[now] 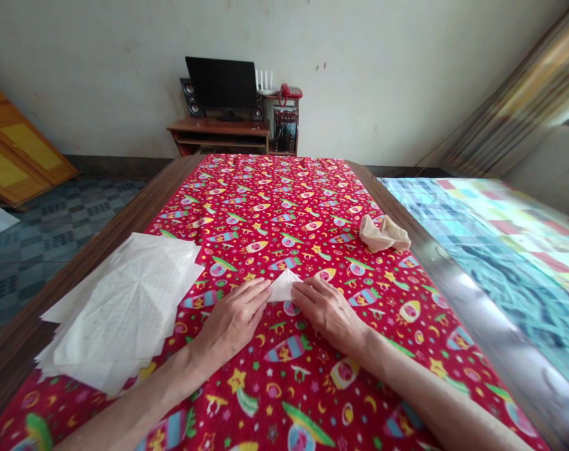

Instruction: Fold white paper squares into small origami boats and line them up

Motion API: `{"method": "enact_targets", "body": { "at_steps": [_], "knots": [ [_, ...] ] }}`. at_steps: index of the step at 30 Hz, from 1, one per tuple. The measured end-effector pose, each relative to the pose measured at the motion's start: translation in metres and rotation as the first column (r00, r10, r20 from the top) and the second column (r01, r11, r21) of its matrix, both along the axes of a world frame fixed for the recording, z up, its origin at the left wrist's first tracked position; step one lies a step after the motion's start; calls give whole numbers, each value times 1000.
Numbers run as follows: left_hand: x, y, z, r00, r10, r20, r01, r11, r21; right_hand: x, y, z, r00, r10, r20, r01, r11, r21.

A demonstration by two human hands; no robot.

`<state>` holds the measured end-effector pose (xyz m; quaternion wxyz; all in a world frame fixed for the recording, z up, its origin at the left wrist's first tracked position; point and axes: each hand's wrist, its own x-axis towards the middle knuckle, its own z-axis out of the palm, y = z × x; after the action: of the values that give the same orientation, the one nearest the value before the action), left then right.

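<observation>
A small piece of white paper [284,288], folded into a triangle with its point facing away from me, lies on the red patterned cloth [284,194]. My left hand [237,316] has its fingers closed on the triangle's left corner. At the right corner, the fingers of my right hand [328,313] are pressed together over the edge, and the thumbs are mostly hidden. Left of my hands lies a loose pile of white paper sheets [124,307], the top one marked with creases that spread out from its middle.
A crumpled cream fabric piece [384,234] sits on the cloth at the right. Past the table's far end stands a desk [218,128] with a monitor [223,84] and a red telephone [290,92]. A bed [500,250] adjoins the right side; a wooden cabinet [25,144] stands left.
</observation>
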<state>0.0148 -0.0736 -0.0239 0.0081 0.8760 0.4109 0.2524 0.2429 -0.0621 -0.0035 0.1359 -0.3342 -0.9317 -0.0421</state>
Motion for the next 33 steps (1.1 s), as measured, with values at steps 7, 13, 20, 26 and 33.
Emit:
{"method": "enact_targets", "body": {
  "at_steps": [7,13,20,26,33],
  "knots": [
    [1,1,2,998,-4,56,6,999,-38,1,0,2,1000,12,-7,-12,999,-36],
    [3,7,1,998,3,56,-2,1000,-20,1,-1,0,999,33,11,-33,999,20],
    [5,13,0,995,7,97,-7,1000,-4,2,1,-1,999,47,-23,-45,997,65],
    [8,14,7,1000,-4,8,4,999,36,-2,2,-2,999,12,-30,-10,997,72],
    [12,16,14,998,-11,60,5,995,103,-8,4,-4,992,-123,-9,123,987,107]
  ]
}}
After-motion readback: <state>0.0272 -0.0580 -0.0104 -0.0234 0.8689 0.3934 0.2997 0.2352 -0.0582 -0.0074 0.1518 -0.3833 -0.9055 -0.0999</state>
